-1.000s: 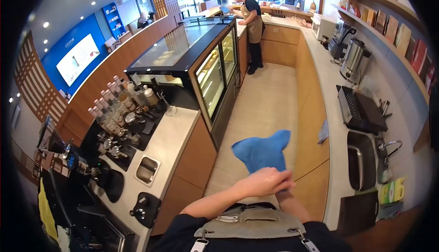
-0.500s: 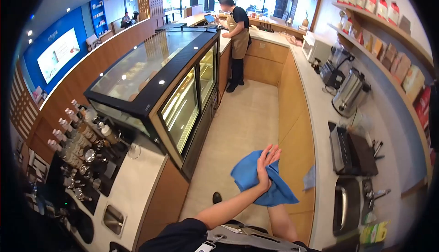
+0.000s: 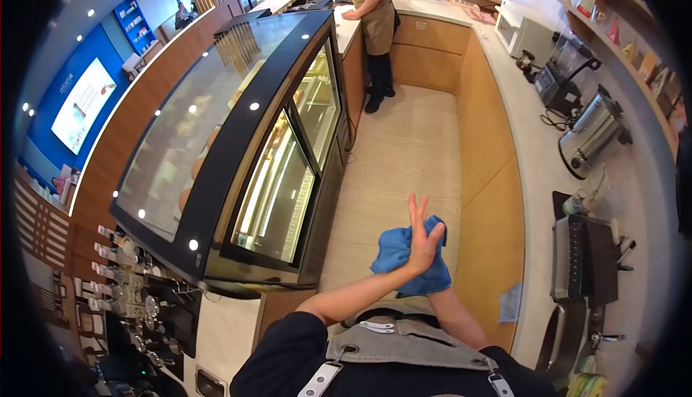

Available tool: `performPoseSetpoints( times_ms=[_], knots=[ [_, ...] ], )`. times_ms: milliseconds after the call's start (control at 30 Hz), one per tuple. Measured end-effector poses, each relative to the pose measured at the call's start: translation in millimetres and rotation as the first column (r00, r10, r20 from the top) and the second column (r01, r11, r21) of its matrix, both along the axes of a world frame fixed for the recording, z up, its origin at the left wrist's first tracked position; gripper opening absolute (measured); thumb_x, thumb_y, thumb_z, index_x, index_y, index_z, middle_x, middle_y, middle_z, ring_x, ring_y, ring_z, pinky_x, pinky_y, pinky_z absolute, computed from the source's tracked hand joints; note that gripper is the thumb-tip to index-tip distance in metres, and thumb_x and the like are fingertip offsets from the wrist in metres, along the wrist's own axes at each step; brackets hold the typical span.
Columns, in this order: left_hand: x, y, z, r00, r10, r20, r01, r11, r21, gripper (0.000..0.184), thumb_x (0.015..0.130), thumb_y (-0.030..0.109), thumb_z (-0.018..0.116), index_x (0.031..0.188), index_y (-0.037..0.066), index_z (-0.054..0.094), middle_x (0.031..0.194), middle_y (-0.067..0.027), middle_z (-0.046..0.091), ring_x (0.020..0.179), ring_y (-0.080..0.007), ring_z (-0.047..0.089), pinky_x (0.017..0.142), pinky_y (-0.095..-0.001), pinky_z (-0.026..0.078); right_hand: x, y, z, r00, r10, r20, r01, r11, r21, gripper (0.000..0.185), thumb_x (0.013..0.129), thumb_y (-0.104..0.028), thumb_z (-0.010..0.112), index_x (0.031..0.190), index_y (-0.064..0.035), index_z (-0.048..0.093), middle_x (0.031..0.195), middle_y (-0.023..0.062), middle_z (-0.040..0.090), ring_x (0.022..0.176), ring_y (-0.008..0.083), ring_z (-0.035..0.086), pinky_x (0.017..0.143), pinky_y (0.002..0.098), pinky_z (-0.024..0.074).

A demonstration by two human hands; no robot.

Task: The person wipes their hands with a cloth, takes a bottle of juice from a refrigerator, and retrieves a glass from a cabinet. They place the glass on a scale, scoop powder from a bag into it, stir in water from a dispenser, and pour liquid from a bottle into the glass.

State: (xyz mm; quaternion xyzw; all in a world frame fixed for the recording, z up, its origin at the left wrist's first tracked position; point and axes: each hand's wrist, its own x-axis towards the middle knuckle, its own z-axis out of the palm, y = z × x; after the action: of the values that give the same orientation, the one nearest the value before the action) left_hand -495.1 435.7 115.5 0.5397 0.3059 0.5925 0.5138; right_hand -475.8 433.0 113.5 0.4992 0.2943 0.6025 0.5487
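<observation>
A blue cloth (image 3: 393, 248) hangs bunched in front of my body, above the floor of the aisle. My left hand (image 3: 422, 242) presses against it with the wrist bent up and the fingers stretched out and spread. My right hand is behind the cloth, and its fingers are hidden. Only the right forearm (image 3: 458, 318) shows below, with the cloth gathered around its end. I wear a grey-brown apron (image 3: 411, 343) over a black top.
A glass display case (image 3: 277, 210) stands on the left, with bottles (image 3: 119, 271) below it. On the right counter (image 3: 508, 87) are a blender (image 3: 559, 83), a steel urn (image 3: 591, 134) and a black appliance (image 3: 580, 256). A co-worker in an apron (image 3: 375, 19) stands at the far counter.
My view has moved forward along the aisle and tilted down. The cloth has become more bunched, and my left hand has turned, its fingers spreading apart.
</observation>
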Motion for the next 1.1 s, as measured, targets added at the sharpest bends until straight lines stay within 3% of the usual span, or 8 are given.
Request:
performPoseSetpoints(
  times_ms=[233, 367, 500, 700, 800, 900, 1000, 1100],
  knots=[
    [92.1, 135.8, 58.2, 0.905, 0.054, -0.422, 0.123, 0.916, 0.381, 0.069, 0.093, 0.016, 0.07, 0.155, 0.01, 0.04, 0.172, -0.0229, 0.0, 0.159, -0.0445, -0.007, 0.126, -0.0563, 0.006, 95.6, 127.5, -3.5, 0.664, -0.146, 0.733, 0.304, 0.949, -0.086, 0.069, 0.097, -0.04, 0.064, 0.152, -0.011, 0.034, 0.158, 0.0068, 0.032, 0.145, 0.0221, 0.03, 0.116, 0.0425, 0.0305],
    [171.9, 229.8, 123.3, 0.919, -0.256, 0.3, 0.274, 0.962, -0.017, 0.049, 0.099, 0.018, 0.063, 0.146, 0.01, 0.049, 0.169, -0.013, 0.019, 0.158, -0.0334, 0.015, 0.127, -0.0485, 0.018, 183.3, 204.0, 33.5, 0.194, -0.036, 0.98, 0.379, 0.925, -0.041, 0.063, 0.097, -0.038, 0.066, 0.147, -0.0103, 0.038, 0.151, 0.006, 0.036, 0.139, 0.0207, 0.034, 0.113, 0.0409, 0.033],
    [221.3, 333.8, 146.1, 0.245, -0.143, 0.959, 0.644, 0.763, -0.051, 0.03, 0.102, 0.017, 0.059, 0.129, 0.005, 0.056, 0.154, -0.0151, 0.046, 0.153, -0.0334, 0.029, 0.127, -0.0522, 0.028, 241.9, 279.2, 69.4, -0.13, -0.013, 0.991, 0.425, 0.903, 0.068, 0.058, 0.097, -0.036, 0.067, 0.141, -0.0097, 0.043, 0.144, 0.0052, 0.041, 0.133, 0.0194, 0.038, 0.11, 0.0393, 0.0355],
    [222.8, 423.1, 215.0, -0.378, -0.038, 0.925, 0.715, 0.623, 0.318, 0.026, 0.107, 0.021, 0.054, 0.122, 0.0, 0.058, 0.151, -0.0183, 0.05, 0.153, -0.0357, 0.029, 0.129, -0.0534, 0.026, 268.0, 351.8, 64.4, -0.481, 0.038, 0.876, 0.361, 0.919, 0.158, 0.049, 0.096, -0.033, 0.07, 0.133, -0.0087, 0.049, 0.134, 0.0041, 0.047, 0.124, 0.0174, 0.044, 0.106, 0.0369, 0.0392],
    [216.9, 472.1, 239.7, -0.358, -0.207, 0.91, 0.654, 0.64, 0.403, 0.033, 0.111, 0.028, 0.046, 0.124, 0.0, 0.057, 0.128, -0.0168, 0.065, 0.131, -0.0314, 0.056, 0.115, -0.0466, 0.044, 265.6, 379.0, 37.8, -0.615, 0.07, 0.785, 0.273, 0.953, 0.13, 0.045, 0.095, -0.032, 0.071, 0.129, -0.0081, 0.053, 0.129, 0.0035, 0.05, 0.119, 0.0164, 0.048, 0.103, 0.0357, 0.0411],
    [230.0, 542.8, 202.7, 0.163, -0.611, 0.775, 0.33, 0.774, 0.541, 0.03, 0.111, 0.031, 0.046, 0.122, 0.004, 0.056, 0.096, -0.012, 0.068, 0.087, -0.0251, 0.066, 0.08, -0.0354, 0.054, 260.9, 432.4, 30.3, -0.679, 0.08, 0.729, 0.243, 0.963, 0.121, 0.041, 0.095, -0.03, 0.072, 0.125, -0.0076, 0.056, 0.123, 0.0029, 0.054, 0.114, 0.0153, 0.051, 0.101, 0.0345, 0.0429],
    [246.1, 609.4, 149.8, 0.879, -0.227, 0.419, 0.038, 0.91, 0.413, 0.04, 0.108, 0.029, 0.053, 0.075, 0.007, 0.059, 0.056, -0.005, 0.048, 0.05, -0.0182, 0.048, 0.049, -0.0314, 0.038, 250.1, 497.9, 35.2, -0.698, 0.156, 0.699, 0.326, 0.938, 0.116, 0.037, 0.095, -0.029, 0.074, 0.121, -0.0071, 0.059, 0.118, 0.0023, 0.057, 0.11, 0.0143, 0.054, 0.099, 0.0333, 0.0448],
    [263.0, 673.4, 134.9, 0.989, -0.055, 0.134, -0.028, 0.837, 0.546, 0.043, 0.101, 0.022, 0.063, 0.061, 0.008, 0.051, 0.052, -0.0054, 0.045, 0.049, -0.022, 0.05, 0.05, -0.0341, 0.038, 223.6, 561.8, 64.7, -0.577, 0.304, 0.758, 0.542, 0.836, 0.078, 0.029, 0.095, -0.029, 0.075, 0.111, -0.0074, 0.063, 0.106, -0.001, 0.06, 0.099, 0.0129, 0.057, 0.095, 0.0308, 0.0466]
  ],
)
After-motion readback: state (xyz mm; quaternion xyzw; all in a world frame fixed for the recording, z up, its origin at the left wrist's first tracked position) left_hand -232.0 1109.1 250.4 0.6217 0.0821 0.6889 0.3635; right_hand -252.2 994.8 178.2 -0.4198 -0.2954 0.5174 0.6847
